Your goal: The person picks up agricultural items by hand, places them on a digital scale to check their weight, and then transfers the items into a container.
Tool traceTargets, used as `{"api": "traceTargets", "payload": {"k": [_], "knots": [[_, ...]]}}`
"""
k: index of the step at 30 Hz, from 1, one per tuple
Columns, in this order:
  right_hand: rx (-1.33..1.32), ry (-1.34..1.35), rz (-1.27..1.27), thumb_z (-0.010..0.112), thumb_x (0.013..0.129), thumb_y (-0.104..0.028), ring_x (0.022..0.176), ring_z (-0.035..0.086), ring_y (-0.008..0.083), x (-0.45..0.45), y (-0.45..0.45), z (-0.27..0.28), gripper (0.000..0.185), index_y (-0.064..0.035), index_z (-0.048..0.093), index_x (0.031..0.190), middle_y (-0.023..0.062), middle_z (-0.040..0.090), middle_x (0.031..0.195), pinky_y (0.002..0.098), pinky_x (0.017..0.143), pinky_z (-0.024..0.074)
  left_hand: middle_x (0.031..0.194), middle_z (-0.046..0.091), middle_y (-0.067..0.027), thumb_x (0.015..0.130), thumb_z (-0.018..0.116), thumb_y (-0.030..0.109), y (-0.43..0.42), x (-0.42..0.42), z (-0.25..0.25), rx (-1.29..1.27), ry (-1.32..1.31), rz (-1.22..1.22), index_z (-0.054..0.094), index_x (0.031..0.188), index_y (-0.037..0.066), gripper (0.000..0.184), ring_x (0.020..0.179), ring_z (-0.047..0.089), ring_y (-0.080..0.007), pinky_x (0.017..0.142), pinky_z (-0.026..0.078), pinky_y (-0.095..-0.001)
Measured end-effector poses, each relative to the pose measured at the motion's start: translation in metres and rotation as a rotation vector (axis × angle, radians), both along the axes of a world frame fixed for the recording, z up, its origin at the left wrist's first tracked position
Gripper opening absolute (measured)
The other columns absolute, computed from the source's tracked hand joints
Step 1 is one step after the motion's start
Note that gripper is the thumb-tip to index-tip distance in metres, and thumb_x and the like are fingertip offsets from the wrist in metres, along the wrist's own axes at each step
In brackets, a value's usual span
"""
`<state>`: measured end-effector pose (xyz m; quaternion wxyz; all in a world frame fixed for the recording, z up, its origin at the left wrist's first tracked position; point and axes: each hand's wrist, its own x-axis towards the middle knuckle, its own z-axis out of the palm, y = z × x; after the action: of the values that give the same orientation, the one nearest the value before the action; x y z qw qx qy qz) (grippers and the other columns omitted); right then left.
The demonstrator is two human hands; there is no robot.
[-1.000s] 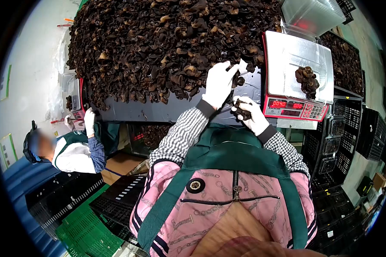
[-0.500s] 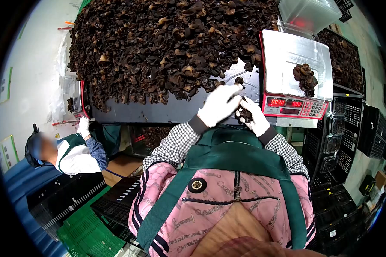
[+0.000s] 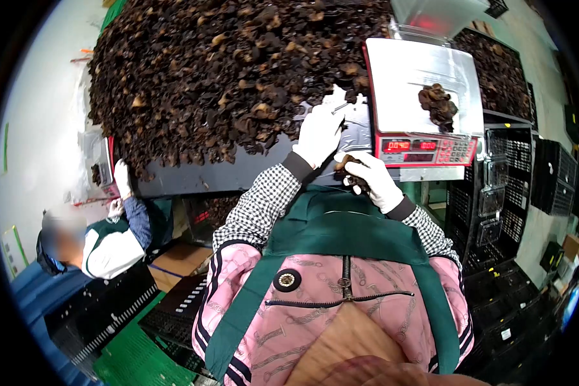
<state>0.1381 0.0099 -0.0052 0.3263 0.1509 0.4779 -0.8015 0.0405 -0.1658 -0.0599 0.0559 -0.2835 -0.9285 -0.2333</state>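
Observation:
A large heap of dark brown fungus pieces (image 3: pixel 238 71) covers the dark table (image 3: pixel 199 179). My left hand (image 3: pixel 318 136), in a white glove, is at the heap's front right edge; its fingers reach toward white, shiny material and something thin shows at the fingertips, too small to make out. Just right of it, my right hand (image 3: pixel 371 179), also gloved, is closed around some dark fungus pieces near the table's front edge. On the red and silver scale (image 3: pixel 395 119) to the right, a clear tray holds a small clump of fungus (image 3: pixel 439 106).
Clear plastic containers (image 3: pixel 434 16) are stacked behind the scale. More fungus fills a crate (image 3: pixel 495 74) at the far right. Black crates (image 3: pixel 508 193) stand at the right, black and green crates at lower left. A co-worker (image 3: pixel 112 248) is at a second scale on the left.
The view has shifted, so the table and scale appear further left. My left hand has moved away from my right hand, back to the heap's edge. The co-worker's arms have changed position.

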Motion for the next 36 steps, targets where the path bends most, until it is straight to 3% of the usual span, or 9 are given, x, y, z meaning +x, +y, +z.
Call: {"api": "traceTargets", "payload": {"k": [6,12,14,16,21,25,29,32,36], "knots": [[0.266,0.349,-0.160,0.058,0.091,-0.002,0.080,0.061,0.0086,-0.009,0.048,0.059,0.030,-0.0007,0.064,0.120,0.0075,0.069,0.102,0.0196,0.064,0.0490,0.101,0.063,-0.0153,0.082,0.061,0.004,0.012,-0.007,-0.043,-0.031,-0.187,-0.055,0.066,0.103,0.005,0.022,0.099,0.060,-0.0344,0.087,0.051,-0.0414],[0.790,0.757,-0.512,0.062,0.091,0.002,0.100,0.064,0.0151,-0.042,0.125,0.066,0.034,-0.0017,0.064,0.125,0.0086,0.068,0.111,0.0285,0.091,0.0507,0.111,0.065,-0.0167,0.088,0.062,0.005,0.063,-0.008,0.080,0.511,-0.018,-0.001,0.066,0.118,0.005,0.029,0.105,0.063,-0.0324,0.095,0.050,-0.0402],[1.014,0.933,-0.476,0.067,0.090,-0.001,0.106,0.063,0.0190,-0.058,0.143,0.056,0.034,-0.0031,0.065,0.124,0.0089,0.067,0.118,0.0322,0.097,0.0483,0.116,0.064,-0.0174,0.089,0.064,0.010,0.094,-0.005,0.123,0.437,0.059,-0.152,0.062,0.130,0.006,0.041,0.107,0.062,-0.0330,0.095,0.050,-0.0413],[1.123,1.194,-0.397,0.069,0.091,-0.001,0.099,0.065,0.0164,-0.076,0.151,0.049,0.032,-0.0022,0.064,0.122,0.0083,0.067,0.111,0.0294,0.090,0.0520,0.129,0.060,-0.0193,0.091,0.062,0.016,0.123,-0.006,0.101,0.467,-0.225,-0.170,0.055,0.138,0.005,0.049,0.115,0.058,-0.0330,0.103,0.044,-0.0441],[1.191,1.244,-0.267,0.071,0.088,-0.005,0.112,0.060,0.0265,-0.095,0.161,0.027,0.032,-0.0043,0.066,0.120,0.0132,0.061,0.119,0.0361,0.095,0.0497,0.145,0.046,-0.0247,0.091,0.064,0.024,0.153,0.008,0.081,0.346,0.006,-0.088,0.031,0.153,0.004,0.074,0.121,0.054,-0.0407,0.103,0.044,-0.0466],[1.469,1.369,0.004,0.071,0.079,-0.019,0.122,0.052,0.0357,-0.100,0.167,0.032,0.048,-0.0061,0.064,0.124,0.0149,0.058,0.127,0.0479,0.107,0.0378,0.123,0.061,-0.0162,0.086,0.063,0.017,0.094,0.020,0.072,0.198,-0.120,0.054,0.060,0.125,0.005,0.041,0.108,0.058,-0.0331,0.094,0.047,-0.0446],[1.424,1.319,-0.117,0.071,0.079,-0.018,0.129,0.046,0.0363,-0.091,0.152,0.050,0.049,-0.0069,0.063,0.126,0.0162,0.054,0.135,0.0486,0.111,0.0338,0.112,0.062,-0.0140,0.088,0.062,0.013,0.007,0.042,0.019,-0.001,0.033,0.449,0.060,0.125,0.005,0.038,0.099,0.061,-0.0318,0.084,0.050,-0.0412],[0.963,1.190,-0.251,0.066,0.084,-0.007,0.112,0.060,0.0309,-0.072,0.111,0.052,0.040,-0.0056,0.064,0.124,0.0164,0.064,0.120,0.0393,0.097,0.0488,0.107,0.061,-0.0145,0.090,0.061,0.011,-0.014,0.055,-0.011,0.018,-0.108,0.541,0.057,0.130,0.005,0.041,0.095,0.062,-0.0323,0.081,0.052,-0.0403],[0.797,0.994,0.078,0.061,0.091,-0.006,0.102,0.066,0.0292,-0.048,0.035,0.032,0.030,-0.0039,0.065,0.120,0.0157,0.067,0.111,0.0360,0.090,0.0518,0.106,0.060,-0.0149,0.090,0.062,0.006,-0.017,0.067,-0.031,0.166,-0.133,0.548,0.057,0.132,0.007,0.043,0.095,0.062,-0.0330,0.080,0.053,-0.0389]]}}
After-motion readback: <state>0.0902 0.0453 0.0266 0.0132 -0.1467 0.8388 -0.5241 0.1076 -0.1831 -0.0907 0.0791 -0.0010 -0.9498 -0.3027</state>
